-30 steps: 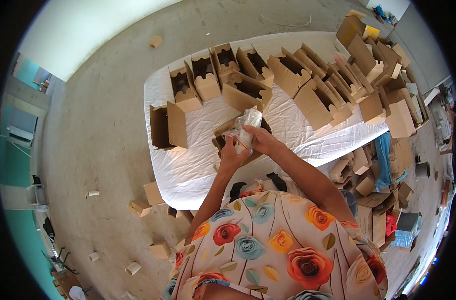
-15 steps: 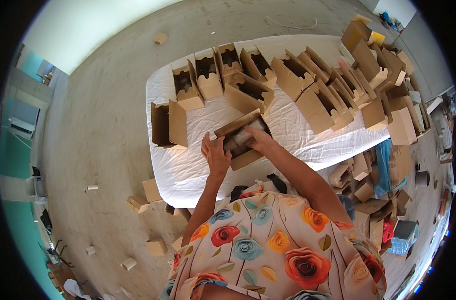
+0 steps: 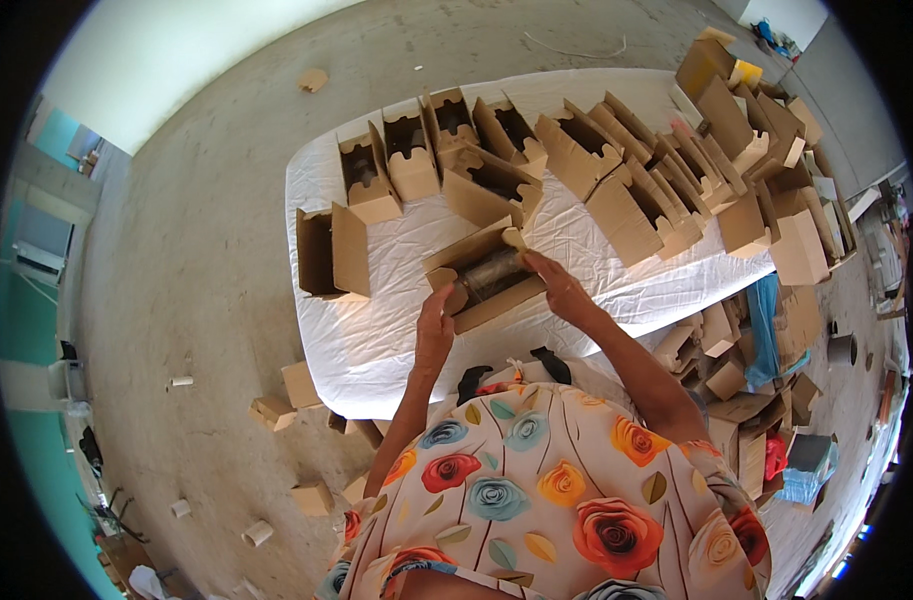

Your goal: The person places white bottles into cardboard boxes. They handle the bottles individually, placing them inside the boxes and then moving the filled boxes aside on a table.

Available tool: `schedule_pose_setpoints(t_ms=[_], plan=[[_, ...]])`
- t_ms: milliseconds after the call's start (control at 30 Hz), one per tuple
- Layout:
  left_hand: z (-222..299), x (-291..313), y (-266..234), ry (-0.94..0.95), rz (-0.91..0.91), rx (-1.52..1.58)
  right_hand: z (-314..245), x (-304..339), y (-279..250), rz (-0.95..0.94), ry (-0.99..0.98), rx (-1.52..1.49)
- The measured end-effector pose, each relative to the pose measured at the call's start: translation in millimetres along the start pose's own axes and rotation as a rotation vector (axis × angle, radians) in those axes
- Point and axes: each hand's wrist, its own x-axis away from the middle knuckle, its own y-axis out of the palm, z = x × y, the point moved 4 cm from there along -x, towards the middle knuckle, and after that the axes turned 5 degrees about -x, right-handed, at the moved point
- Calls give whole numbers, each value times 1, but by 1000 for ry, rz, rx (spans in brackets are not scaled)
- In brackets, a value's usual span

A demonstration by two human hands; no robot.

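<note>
Cardboard box (image 3: 481, 275) lies open between our hands on the white-sheeted table (image 3: 376, 340), its long axis running hand to hand. Our left hand (image 3: 434, 330) clasps its near-left end; our right hand (image 3: 559, 285) pinches the right flap over a dark cylinder (image 3: 491, 272) inside.

An open brown cardboard box (image 3: 486, 275) lies on the white-covered table (image 3: 376, 340), a dark item wrapped in clear film inside it; the left hand (image 3: 434, 330) touches its near-left corner and the right hand (image 3: 561, 290) its right side. Left of it, a lone open box (image 3: 331, 252) stands on its side. Behind, a row of open brown boxes (image 3: 576, 160) runs across the table's far edge. More flattened and folded boxes (image 3: 746, 340) pile on the floor to the right, and small ones (image 3: 286, 395) lie to the left.
</note>
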Motion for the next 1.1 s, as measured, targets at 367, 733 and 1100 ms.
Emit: schedule_pose_setpoints(t_ms=[367, 733, 1100], plan=[[-26, -16, -1, -222, -98, 296, 17, -20, 9, -91, 63, -87], [-45, -30, 6, -2, -50, 50, 49, -42, 16, 33, 327, -153], [4, -54, 23, 49, -283, -501, 20, -46, 8, -5, 411, -68]])
